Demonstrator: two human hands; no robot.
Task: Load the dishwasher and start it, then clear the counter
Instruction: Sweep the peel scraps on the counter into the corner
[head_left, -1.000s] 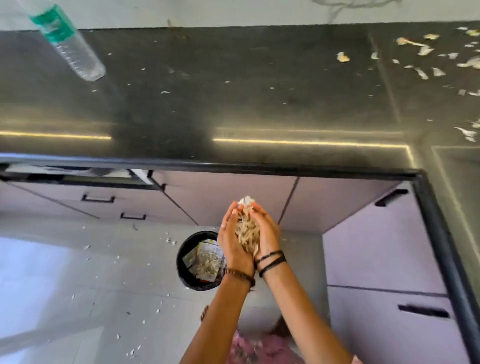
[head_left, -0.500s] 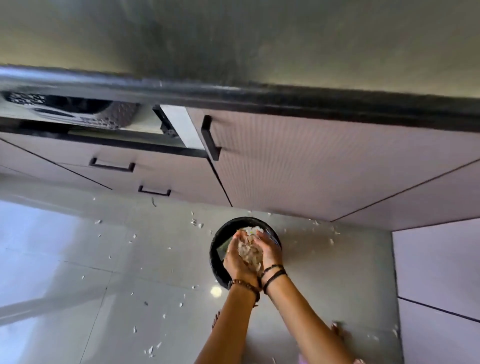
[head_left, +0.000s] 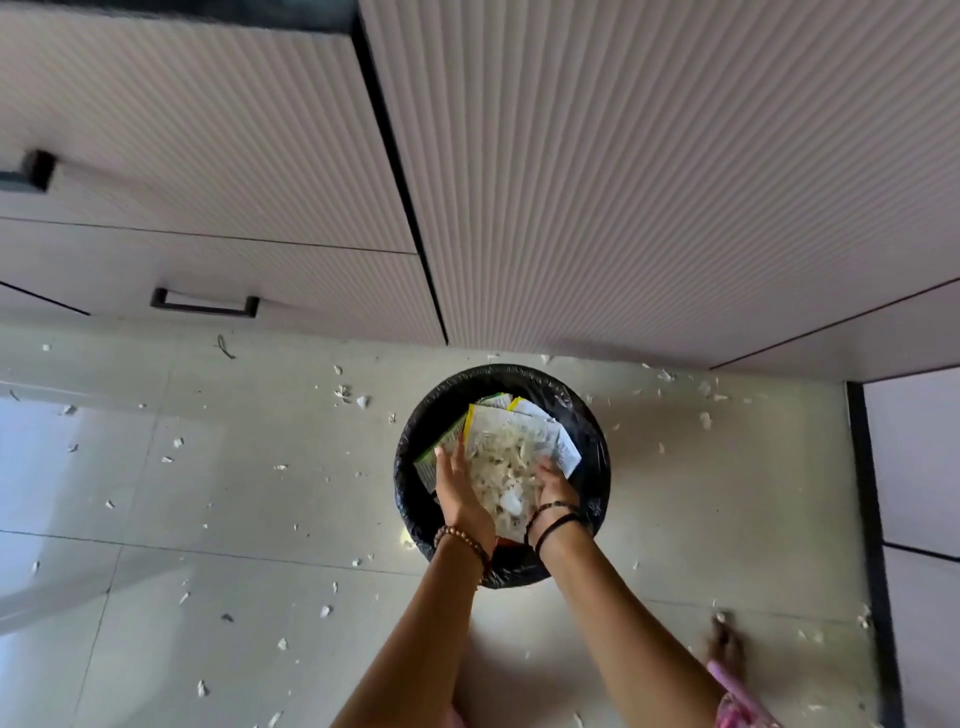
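Both hands inside round black plastic-lined bin: left hand and right hand spread apart, fingers loose, releasing pale papery peelings. Best kept low over the rim, palms brushed clean, sparing the littered floor tiles.

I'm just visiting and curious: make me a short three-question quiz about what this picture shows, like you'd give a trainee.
1. True or false: both hands, the left hand and the right hand, are over the round black-lined waste bin.
2. What lies in the bin between the hands?
A. pale vegetable peelings
B. a glass bottle
C. a folded towel
3. Fill in: more pale scraps are scattered on the glossy tiled ____.

Key:
1. True. The hands are apart, palms facing each other, fingers fairly straight.
2. A. They lie on printed paper packets.
3. Floor, on both sides of the bin.
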